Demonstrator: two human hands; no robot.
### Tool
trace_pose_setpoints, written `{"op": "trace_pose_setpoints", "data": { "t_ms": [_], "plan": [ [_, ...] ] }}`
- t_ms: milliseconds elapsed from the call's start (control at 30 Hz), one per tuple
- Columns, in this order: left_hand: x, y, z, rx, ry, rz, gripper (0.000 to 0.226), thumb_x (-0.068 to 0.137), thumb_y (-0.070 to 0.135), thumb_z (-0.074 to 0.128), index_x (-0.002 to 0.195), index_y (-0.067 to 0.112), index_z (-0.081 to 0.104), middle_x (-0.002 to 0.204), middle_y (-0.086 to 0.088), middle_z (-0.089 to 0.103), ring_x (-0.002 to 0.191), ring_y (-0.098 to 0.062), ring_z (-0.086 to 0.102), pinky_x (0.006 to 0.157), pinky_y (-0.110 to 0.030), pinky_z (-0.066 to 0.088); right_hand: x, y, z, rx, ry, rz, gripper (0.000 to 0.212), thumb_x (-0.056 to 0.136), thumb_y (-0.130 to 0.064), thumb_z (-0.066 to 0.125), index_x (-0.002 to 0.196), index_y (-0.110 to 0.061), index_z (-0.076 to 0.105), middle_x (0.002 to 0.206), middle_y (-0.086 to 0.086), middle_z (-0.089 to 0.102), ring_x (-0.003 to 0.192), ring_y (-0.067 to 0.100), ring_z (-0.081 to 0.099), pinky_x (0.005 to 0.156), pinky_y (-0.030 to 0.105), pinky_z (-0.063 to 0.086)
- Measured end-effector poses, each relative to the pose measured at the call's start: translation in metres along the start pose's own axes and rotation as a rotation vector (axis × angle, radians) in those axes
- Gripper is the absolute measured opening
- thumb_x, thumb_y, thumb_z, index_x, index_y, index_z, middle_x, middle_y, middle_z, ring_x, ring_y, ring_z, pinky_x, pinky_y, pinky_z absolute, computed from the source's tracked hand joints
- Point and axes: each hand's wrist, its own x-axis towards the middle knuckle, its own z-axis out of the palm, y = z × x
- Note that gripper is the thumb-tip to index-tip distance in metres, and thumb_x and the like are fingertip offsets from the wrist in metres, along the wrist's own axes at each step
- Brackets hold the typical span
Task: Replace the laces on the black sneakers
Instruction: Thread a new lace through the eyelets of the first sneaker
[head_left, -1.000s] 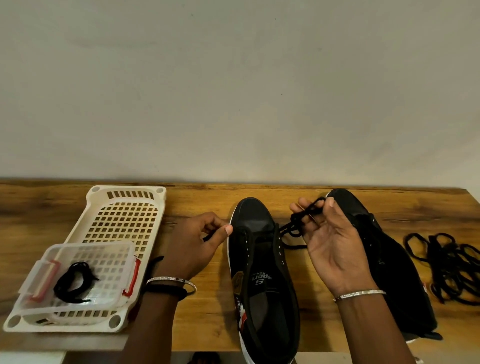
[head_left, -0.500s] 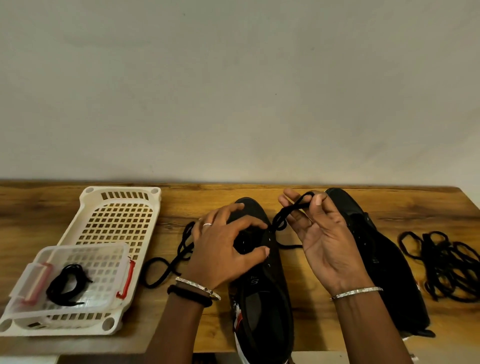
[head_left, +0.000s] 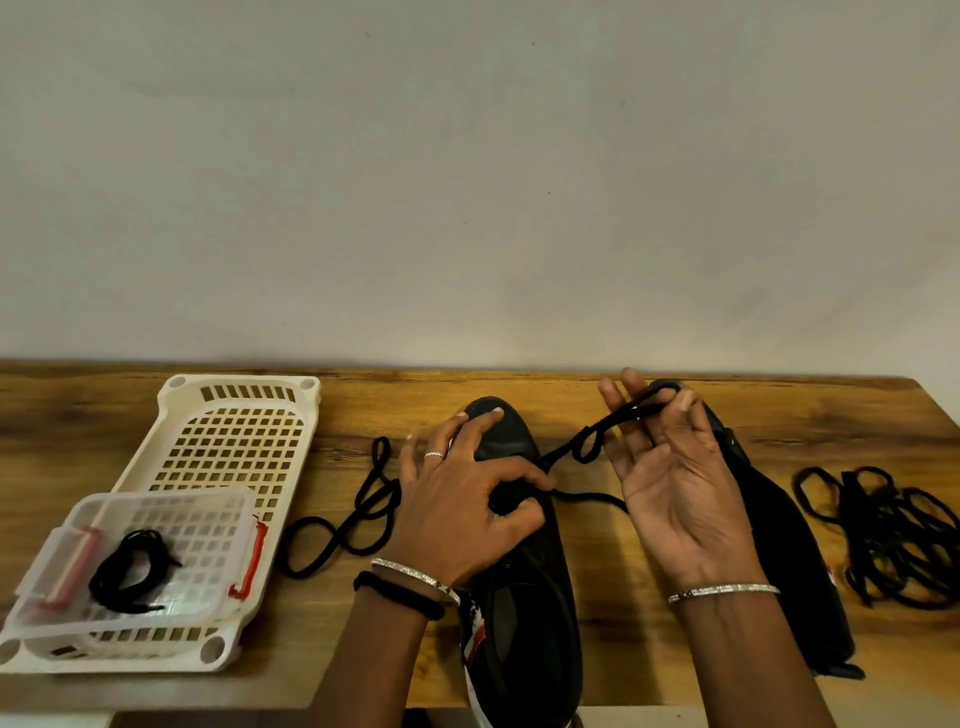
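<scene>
Here, the near sneaker is held by the left hand, fingers curled over its toe; the lace is pinched between fingers of the right hand.

one head-worn camera looks forward and down, close over the table edge, facing the wall

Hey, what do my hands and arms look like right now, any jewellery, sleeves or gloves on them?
Both forearms are bare: no sleeves, no gloves. The left hand wears a silver ring on one finger; its wrist carries a thin silver bangle and, just behind it, a thick black band. The right hand has no ring that shows; its wrist carries a single silver bangle.
</scene>
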Motion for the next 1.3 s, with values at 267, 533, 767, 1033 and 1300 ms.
{"op": "trace_pose_setpoints", "data": {
  "t_ms": [267,533,767,1033,1300],
  "plan": [
    [0.000,0.001,-0.001,-0.053,-0.040,-0.037,0.040,0.069,0.065,0.042,0.105,0.067,0.058,0.152,0.029,0.029,0.147,-0.002,0.005,0.117,-0.057,-0.009,0.002,-0.013,-0.007,0.308,0.023,-0.052,0.020,0.099,-0.034,0.051,0.090,-0.029,0.068,0.121,-0.004,0.071,0.125,0.019,0.062,0.114,0.049,0.039],
    [0.000,-0.016,-0.012,-0.523,0.121,0.005,0.033,0.087,0.060,0.046,0.111,0.045,0.061,0.123,0.027,0.059,0.120,0.004,0.051,0.108,-0.047,0.038,0.003,-0.022,-0.017,0.065,0.034,-0.143,0.014,0.095,-0.035,0.056,0.099,-0.026,0.067,0.113,0.001,0.068,0.113,0.024,0.062,0.110,0.045,0.043],
    [-0.009,-0.072,-0.030,-0.296,0.524,-0.451,0.020,0.088,0.002,0.059,0.098,0.018,0.064,0.096,0.001,0.066,0.087,-0.020,0.061,0.072,-0.031,0.040,0.001,-0.007,-0.016,-1.099,-0.133,-0.223,0.058,0.097,-0.041,0.055,0.149,-0.053,0.031,0.144,-0.010,0.055,0.132,0.006,0.051,0.105,0.037,0.046],
    [-0.016,-0.073,-0.042,-0.141,0.335,-0.575,0.013,0.086,0.027,0.072,0.076,0.025,0.063,0.078,0.006,0.064,0.078,-0.019,0.061,0.065,-0.031,0.039,0.004,0.012,-0.022,-1.421,0.162,-0.246,0.025,0.099,-0.012,0.059,0.116,-0.023,0.073,0.111,-0.001,0.073,0.096,0.012,0.064,0.086,0.026,0.052],
    [-0.015,-0.063,-0.038,0.140,0.166,-0.764,0.017,0.093,0.015,0.060,0.102,0.001,0.063,0.109,-0.024,0.063,0.099,-0.042,0.061,0.079,-0.040,0.046,-0.004,0.022,-0.015,-2.003,0.255,0.099,0.020,0.094,-0.008,0.060,0.111,-0.013,0.070,0.111,0.013,0.066,0.103,0.033,0.064,0.081,0.036,0.054]
  ]
}}
